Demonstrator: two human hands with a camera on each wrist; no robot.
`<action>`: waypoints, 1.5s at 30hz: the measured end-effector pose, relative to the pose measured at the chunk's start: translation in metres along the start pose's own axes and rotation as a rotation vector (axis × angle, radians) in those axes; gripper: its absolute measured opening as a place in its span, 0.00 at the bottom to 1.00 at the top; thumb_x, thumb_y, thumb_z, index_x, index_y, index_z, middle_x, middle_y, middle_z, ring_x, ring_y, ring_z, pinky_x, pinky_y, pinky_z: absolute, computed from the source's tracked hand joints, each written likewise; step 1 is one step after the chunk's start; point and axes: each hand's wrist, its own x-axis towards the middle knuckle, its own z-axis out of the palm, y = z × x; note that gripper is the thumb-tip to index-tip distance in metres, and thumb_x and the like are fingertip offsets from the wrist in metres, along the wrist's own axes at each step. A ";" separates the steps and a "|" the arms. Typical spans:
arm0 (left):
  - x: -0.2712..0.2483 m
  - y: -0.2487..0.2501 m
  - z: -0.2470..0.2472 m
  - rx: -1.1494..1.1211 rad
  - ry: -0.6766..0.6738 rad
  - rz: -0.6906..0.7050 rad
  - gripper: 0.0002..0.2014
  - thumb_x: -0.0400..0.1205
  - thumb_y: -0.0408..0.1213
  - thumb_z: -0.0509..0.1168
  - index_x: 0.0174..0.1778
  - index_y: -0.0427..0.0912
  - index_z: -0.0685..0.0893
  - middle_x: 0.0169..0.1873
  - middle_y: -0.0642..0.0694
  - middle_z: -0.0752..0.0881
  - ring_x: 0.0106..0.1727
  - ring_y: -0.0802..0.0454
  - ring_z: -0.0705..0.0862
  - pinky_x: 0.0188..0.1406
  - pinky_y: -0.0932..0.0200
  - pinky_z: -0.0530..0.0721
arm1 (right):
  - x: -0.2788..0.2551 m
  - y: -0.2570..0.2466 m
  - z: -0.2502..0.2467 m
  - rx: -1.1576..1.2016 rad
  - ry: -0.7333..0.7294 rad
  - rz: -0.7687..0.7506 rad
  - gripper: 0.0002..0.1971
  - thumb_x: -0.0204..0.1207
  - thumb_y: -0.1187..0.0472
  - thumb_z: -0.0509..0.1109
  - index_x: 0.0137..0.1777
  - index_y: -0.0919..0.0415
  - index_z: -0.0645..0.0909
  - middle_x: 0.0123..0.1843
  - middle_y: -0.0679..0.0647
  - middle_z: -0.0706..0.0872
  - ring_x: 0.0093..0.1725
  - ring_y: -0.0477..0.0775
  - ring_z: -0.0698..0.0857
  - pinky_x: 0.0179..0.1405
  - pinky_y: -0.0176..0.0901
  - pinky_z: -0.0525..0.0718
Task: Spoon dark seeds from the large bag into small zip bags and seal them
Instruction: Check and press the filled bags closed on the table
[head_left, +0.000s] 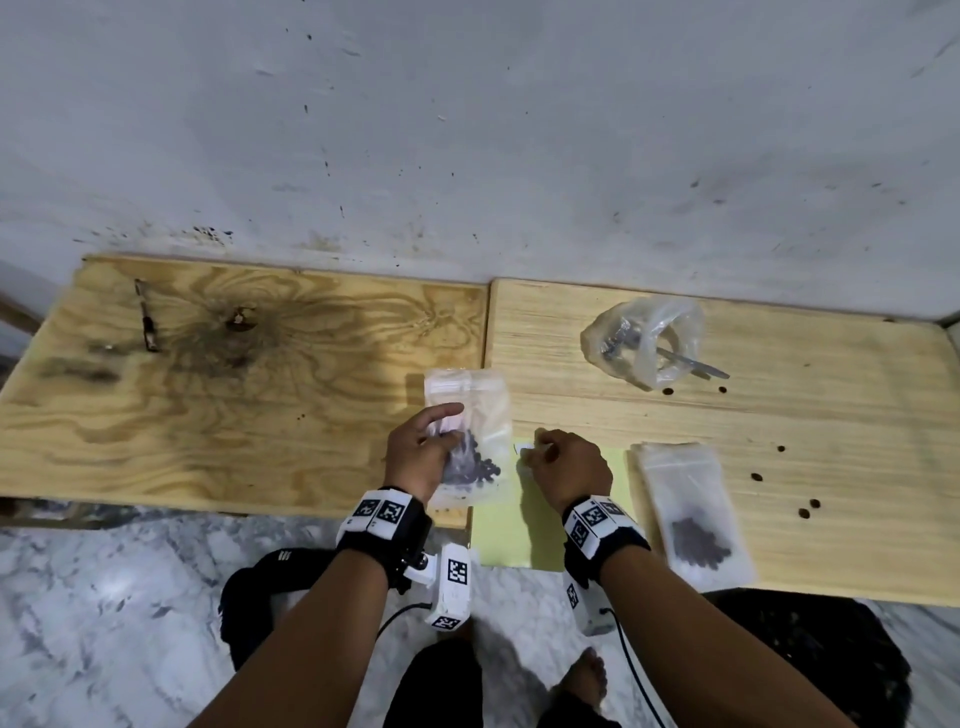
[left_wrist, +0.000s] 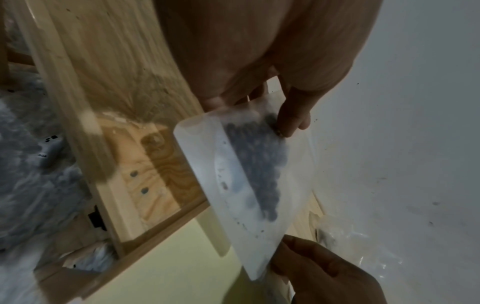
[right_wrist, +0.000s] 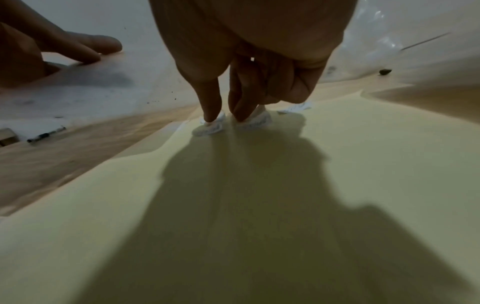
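My left hand (head_left: 444, 434) grips a small clear zip bag (head_left: 485, 415) with dark seeds (head_left: 470, 465) in its lower part, held above the seam between two wooden boards. In the left wrist view the left hand (left_wrist: 255, 110) pinches that zip bag (left_wrist: 233, 205) by its seed end. My right hand (head_left: 537, 451) pinches a small white sticker (head_left: 523, 450) at the far edge of a yellow sheet (head_left: 511, 530). In the right wrist view the right hand's (right_wrist: 226, 120) fingertips (right_wrist: 211, 115) sit on the white sticker (right_wrist: 207, 129). The large clear bag (head_left: 644, 340) with a metal spoon (head_left: 691, 361) lies far right.
A stack of small zip bags (head_left: 693, 514), the top one holding seeds, lies right of the yellow sheet. Loose seeds (head_left: 808, 508) are scattered over the right board (head_left: 831, 415). A pen (head_left: 147, 325) lies on the stained left board (head_left: 182, 415). A grey wall stands behind.
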 end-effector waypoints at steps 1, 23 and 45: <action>0.001 -0.001 0.000 -0.003 -0.009 0.004 0.18 0.75 0.21 0.69 0.52 0.49 0.92 0.29 0.41 0.79 0.24 0.50 0.66 0.22 0.64 0.68 | 0.001 -0.002 0.002 -0.012 0.000 0.001 0.15 0.78 0.48 0.68 0.63 0.44 0.86 0.62 0.48 0.88 0.61 0.58 0.86 0.51 0.43 0.80; -0.050 0.029 0.020 -0.041 -0.202 0.150 0.33 0.70 0.09 0.63 0.65 0.44 0.83 0.60 0.53 0.83 0.45 0.77 0.84 0.37 0.70 0.84 | -0.039 -0.050 -0.031 0.761 0.042 -0.086 0.04 0.68 0.61 0.82 0.37 0.60 0.90 0.33 0.48 0.88 0.33 0.40 0.84 0.39 0.28 0.80; -0.068 0.022 0.022 0.005 -0.186 0.231 0.17 0.80 0.20 0.65 0.51 0.49 0.87 0.52 0.59 0.87 0.56 0.61 0.84 0.52 0.77 0.79 | -0.065 -0.029 -0.037 0.723 0.159 0.005 0.23 0.60 0.52 0.87 0.47 0.54 0.77 0.40 0.49 0.81 0.37 0.48 0.80 0.37 0.41 0.76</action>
